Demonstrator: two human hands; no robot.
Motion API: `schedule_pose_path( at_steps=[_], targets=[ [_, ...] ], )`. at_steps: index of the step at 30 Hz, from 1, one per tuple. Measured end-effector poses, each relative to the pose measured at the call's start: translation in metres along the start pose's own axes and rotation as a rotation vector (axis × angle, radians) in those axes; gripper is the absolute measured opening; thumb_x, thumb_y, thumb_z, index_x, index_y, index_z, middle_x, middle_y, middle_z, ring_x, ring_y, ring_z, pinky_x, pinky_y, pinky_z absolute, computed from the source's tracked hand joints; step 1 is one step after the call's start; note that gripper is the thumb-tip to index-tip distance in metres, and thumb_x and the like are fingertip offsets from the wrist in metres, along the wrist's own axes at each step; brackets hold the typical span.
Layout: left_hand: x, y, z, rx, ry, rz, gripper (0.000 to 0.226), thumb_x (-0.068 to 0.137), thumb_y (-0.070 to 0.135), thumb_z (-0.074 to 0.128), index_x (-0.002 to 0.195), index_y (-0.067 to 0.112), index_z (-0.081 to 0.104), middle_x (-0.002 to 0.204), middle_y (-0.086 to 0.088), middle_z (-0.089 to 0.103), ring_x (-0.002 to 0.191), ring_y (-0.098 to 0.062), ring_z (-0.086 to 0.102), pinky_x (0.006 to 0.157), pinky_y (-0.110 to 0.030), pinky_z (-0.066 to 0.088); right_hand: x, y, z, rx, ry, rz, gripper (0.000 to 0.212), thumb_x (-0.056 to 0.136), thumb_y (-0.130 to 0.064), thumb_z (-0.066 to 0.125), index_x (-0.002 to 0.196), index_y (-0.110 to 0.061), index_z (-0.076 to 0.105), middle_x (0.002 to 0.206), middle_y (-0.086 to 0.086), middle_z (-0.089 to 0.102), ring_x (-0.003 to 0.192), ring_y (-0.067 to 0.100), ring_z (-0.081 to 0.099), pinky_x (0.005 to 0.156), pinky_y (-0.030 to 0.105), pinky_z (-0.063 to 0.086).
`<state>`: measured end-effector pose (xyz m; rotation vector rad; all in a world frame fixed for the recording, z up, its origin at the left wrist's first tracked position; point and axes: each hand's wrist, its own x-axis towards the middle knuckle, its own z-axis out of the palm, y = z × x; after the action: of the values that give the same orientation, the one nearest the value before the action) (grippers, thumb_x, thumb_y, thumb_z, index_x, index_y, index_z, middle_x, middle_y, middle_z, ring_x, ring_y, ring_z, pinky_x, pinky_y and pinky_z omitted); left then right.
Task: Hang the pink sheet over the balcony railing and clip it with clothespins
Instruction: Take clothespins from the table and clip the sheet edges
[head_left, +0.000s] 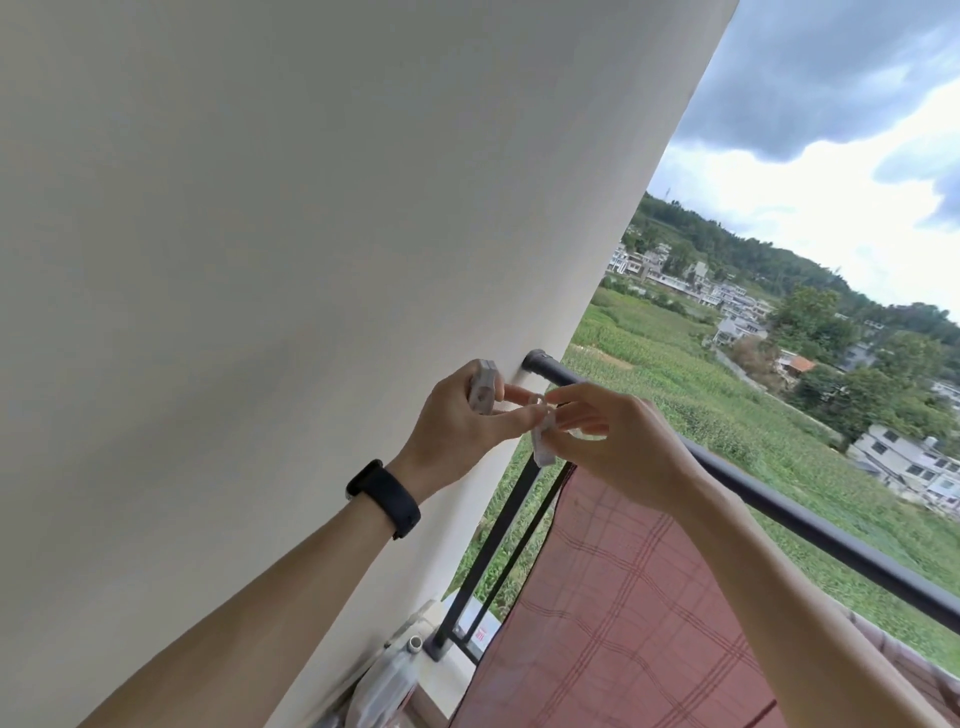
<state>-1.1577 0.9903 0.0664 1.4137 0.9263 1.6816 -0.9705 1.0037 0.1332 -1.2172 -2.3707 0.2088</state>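
The pink plaid sheet (613, 597) hangs over the black balcony railing (810, 525), its left edge near the wall end of the rail. My left hand (457, 421) is raised in front of the wall and grips white clothespins (483, 391) in its palm. My right hand (618, 441) meets it just above the rail and pinches one white clothespin (543, 447) that hangs down between the fingertips of both hands. A black band (387, 496) is on my left wrist.
A white wall (260, 260) fills the left, with the rail socket (537, 361) fixed to it. Black balusters (498, 540) run down to a ledge where a white bottle (384, 680) stands. Fields and houses lie beyond.
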Motion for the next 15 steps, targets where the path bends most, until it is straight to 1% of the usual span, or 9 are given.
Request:
schedule_pose_path(
  at_steps=[2,4,6,7,8,10,11,13,15],
  targets=[
    [0.0,0.001,0.001,-0.21,0.063,-0.058,0.033,0.084,0.011,0.078,0.081,0.007,0.045,0.101,-0.012,0.075,0.092,-0.028,0.074,0.083,-0.041,0.061,-0.004,-0.003,0.001,-0.02,-0.007,-0.012,0.038,0.091,-0.056,0.061,0.119,-0.033,0.07,0.1,-0.02,0.074,0.092,-0.014,0.066,0.083,0.007,0.051],
    [-0.001,0.0,0.001,-0.338,0.081,-0.115,0.029,0.086,0.007,0.073,0.078,0.012,0.046,0.102,-0.015,0.075,0.094,-0.033,0.073,0.086,-0.042,0.06,-0.009,-0.007,0.004,-0.045,0.018,-0.011,0.045,0.089,-0.067,0.05,0.118,-0.037,0.069,0.094,-0.021,0.073,0.089,-0.016,0.064,0.072,-0.003,0.045],
    [-0.004,-0.001,0.001,-0.385,0.048,-0.142,0.027,0.088,0.004,0.07,0.077,0.013,0.048,0.104,-0.015,0.075,0.095,-0.035,0.073,0.087,-0.041,0.059,-0.012,-0.008,0.005,-0.006,0.07,-0.022,0.058,0.082,-0.071,0.044,0.117,-0.033,0.07,0.088,-0.023,0.071,0.087,-0.016,0.063,0.071,-0.005,0.042],
    [-0.005,-0.002,0.001,-0.377,0.028,-0.143,0.026,0.088,0.003,0.07,0.078,0.013,0.048,0.105,-0.015,0.075,0.094,-0.035,0.073,0.087,-0.041,0.06,-0.013,-0.007,0.006,-0.002,0.086,-0.026,0.06,0.081,-0.071,0.043,0.116,-0.032,0.071,0.087,-0.023,0.07,0.088,-0.016,0.063,0.071,-0.005,0.041],
    [-0.006,-0.004,0.0,-0.348,0.017,-0.139,0.026,0.087,0.004,0.071,0.079,0.012,0.048,0.105,-0.013,0.075,0.092,-0.035,0.074,0.086,-0.04,0.06,-0.013,-0.006,0.005,-0.015,0.089,-0.022,0.056,0.084,-0.068,0.044,0.116,-0.032,0.072,0.087,-0.022,0.07,0.089,-0.015,0.062,0.071,-0.005,0.04],
    [-0.008,-0.007,-0.003,-0.272,0.012,-0.124,0.03,0.083,0.01,0.077,0.083,0.01,0.047,0.104,-0.013,0.075,0.089,-0.034,0.074,0.085,-0.04,0.06,-0.014,-0.001,0.003,-0.074,0.061,-0.006,0.033,0.094,-0.052,0.054,0.119,-0.037,0.069,0.091,-0.02,0.07,0.09,-0.015,0.061,0.067,-0.002,0.041],
    [-0.008,-0.009,-0.004,-0.243,0.005,-0.116,0.033,0.081,0.014,0.079,0.084,0.011,0.046,0.104,-0.014,0.075,0.09,-0.033,0.074,0.085,-0.04,0.06,-0.015,0.002,0.002,-0.102,0.036,0.002,0.027,0.097,-0.044,0.058,0.121,-0.039,0.068,0.094,-0.02,0.07,0.09,-0.013,0.061,0.065,0.002,0.042],
    [-0.009,-0.014,-0.007,-0.199,-0.033,-0.107,0.037,0.078,0.018,0.081,0.086,0.01,0.046,0.104,-0.017,0.074,0.093,-0.031,0.073,0.085,-0.039,0.06,-0.017,0.007,0.001,-0.136,-0.01,0.003,0.026,0.097,-0.04,0.06,0.123,-0.042,0.066,0.099,-0.019,0.069,0.091,-0.006,0.062,0.071,0.011,0.043],
    [-0.009,-0.019,-0.007,-0.162,-0.077,-0.101,0.036,0.078,0.015,0.081,0.089,0.006,0.049,0.102,-0.017,0.074,0.089,-0.026,0.074,0.08,-0.037,0.061,-0.018,0.009,0.001,-0.162,-0.045,-0.011,0.028,0.097,-0.04,0.06,0.124,-0.042,0.067,0.101,-0.017,0.067,0.091,-0.002,0.06,0.074,0.02,0.045]
  ],
)
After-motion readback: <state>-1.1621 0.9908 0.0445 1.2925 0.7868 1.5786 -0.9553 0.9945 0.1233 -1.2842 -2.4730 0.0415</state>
